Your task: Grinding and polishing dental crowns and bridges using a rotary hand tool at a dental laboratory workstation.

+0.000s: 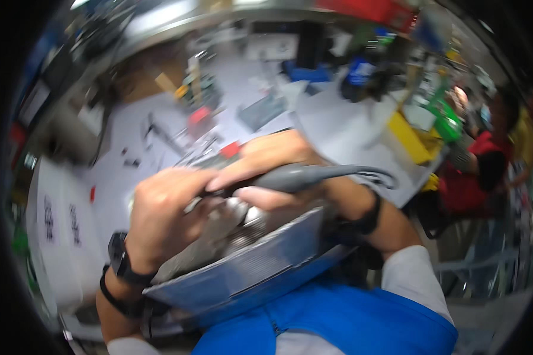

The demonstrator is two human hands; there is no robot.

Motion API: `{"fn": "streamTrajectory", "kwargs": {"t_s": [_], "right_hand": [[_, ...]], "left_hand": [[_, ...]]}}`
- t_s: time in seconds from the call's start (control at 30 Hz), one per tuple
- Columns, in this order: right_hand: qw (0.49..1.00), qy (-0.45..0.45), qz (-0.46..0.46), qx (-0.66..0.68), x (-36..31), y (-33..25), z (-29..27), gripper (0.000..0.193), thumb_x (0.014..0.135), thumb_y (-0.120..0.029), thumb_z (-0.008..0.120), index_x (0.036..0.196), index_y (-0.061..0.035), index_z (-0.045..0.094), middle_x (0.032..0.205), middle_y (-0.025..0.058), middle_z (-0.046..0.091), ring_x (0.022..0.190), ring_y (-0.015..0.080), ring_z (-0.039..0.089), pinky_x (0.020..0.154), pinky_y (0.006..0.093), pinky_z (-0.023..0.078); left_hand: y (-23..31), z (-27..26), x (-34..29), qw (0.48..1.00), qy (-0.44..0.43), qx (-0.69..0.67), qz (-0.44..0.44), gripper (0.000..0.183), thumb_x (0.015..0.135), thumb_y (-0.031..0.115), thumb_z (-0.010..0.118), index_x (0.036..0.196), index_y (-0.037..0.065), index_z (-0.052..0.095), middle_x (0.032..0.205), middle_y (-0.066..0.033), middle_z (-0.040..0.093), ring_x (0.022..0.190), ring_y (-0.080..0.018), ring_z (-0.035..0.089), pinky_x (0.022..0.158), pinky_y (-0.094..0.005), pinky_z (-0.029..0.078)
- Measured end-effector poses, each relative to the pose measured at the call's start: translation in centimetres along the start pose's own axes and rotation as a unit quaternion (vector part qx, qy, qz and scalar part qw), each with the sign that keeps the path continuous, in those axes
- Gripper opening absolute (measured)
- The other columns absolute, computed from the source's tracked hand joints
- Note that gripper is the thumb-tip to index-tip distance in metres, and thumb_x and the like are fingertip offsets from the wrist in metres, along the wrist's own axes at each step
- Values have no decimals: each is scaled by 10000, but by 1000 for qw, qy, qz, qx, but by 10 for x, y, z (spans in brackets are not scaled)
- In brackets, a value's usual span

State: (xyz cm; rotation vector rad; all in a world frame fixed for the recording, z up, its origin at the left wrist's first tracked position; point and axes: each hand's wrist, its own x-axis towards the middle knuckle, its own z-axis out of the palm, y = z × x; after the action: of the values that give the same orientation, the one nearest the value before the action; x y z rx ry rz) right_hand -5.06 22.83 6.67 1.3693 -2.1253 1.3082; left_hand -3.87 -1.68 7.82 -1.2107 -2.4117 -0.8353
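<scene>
My right hand (278, 160) is closed round the dark grey handle of a corded hand tool (290, 177); its cable curves off to the right. Blur and fingers hide its working end. Close against it, my left hand (169, 204) has its fingers bent together near that end, and what they pinch is hidden. Beneath both hands is an open cardboard box (251, 260) with a pale, bluish wall, tilted in front of my body. Inside it show a greyish piece (204, 248) and shiny, silvery rounded parts (251, 222), too blurred to name.
On the white table beyond are a red block-like item (200, 118), a flat grey tray (260, 112), and dark tools (163, 136). A yellow bin (410, 137) stands at the right. Farther right sits a person in a red vest (471, 177). White panels (59, 231) border the left.
</scene>
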Motion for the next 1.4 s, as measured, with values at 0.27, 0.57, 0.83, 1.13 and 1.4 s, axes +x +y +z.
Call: {"fn": "streamTrajectory", "kwargs": {"t_s": [0.27, 0.57, 0.83, 1.13, 1.4], "right_hand": [[956, 245, 84, 138, 3, 14, 47, 185, 911, -158, 656, 920, 4, 745, 777, 70, 729, 699, 93, 660, 674, 275, 537], [924, 281, 142, 219, -7, 47, 42, 141, 942, -132, 648, 928, -1, 698, 840, 63, 698, 798, 110, 633, 729, 291, 504], [930, 232, 189, 215, -18, 49, -6, 208, 1030, -181, 553, 1103, -60, 705, 796, 11, 633, 652, 57, 533, 565, 192, 436], [899, 286, 260, 205, -14, 24, 1, 239, 948, -178, 694, 1097, -12, 609, 734, 55, 633, 630, 109, 593, 624, 232, 465], [911, 284, 255, 156, -14, 19, 8, 177, 920, -82, 673, 1071, -9, 613, 811, 61, 616, 674, 90, 562, 624, 235, 450]], "left_hand": [[-15, 21, 1, 990, 109, 79, 43, 383, 712, -58, 766, 1087, -30, 696, 956, -192, 722, 902, -395, 699, 832, -424, 552], [-55, 24, 0, 994, 88, 52, 30, 265, 740, -85, 736, 998, -28, 712, 900, -184, 733, 863, -357, 722, 1035, -478, 507], [-71, 28, 8, 999, -6, 49, 7, 187, 857, 70, 723, 1036, 27, 756, 1125, -203, 729, 1006, -355, 722, 859, -376, 563], [-85, 7, -21, 971, 35, 36, -234, 132, 850, 71, 691, 964, 39, 746, 865, -70, 716, 707, -145, 639, 663, -286, 502], [-102, 10, -16, 941, -54, 166, -291, 103, 811, 146, 695, 858, 70, 745, 873, -118, 727, 822, -327, 692, 742, -439, 547]]}}
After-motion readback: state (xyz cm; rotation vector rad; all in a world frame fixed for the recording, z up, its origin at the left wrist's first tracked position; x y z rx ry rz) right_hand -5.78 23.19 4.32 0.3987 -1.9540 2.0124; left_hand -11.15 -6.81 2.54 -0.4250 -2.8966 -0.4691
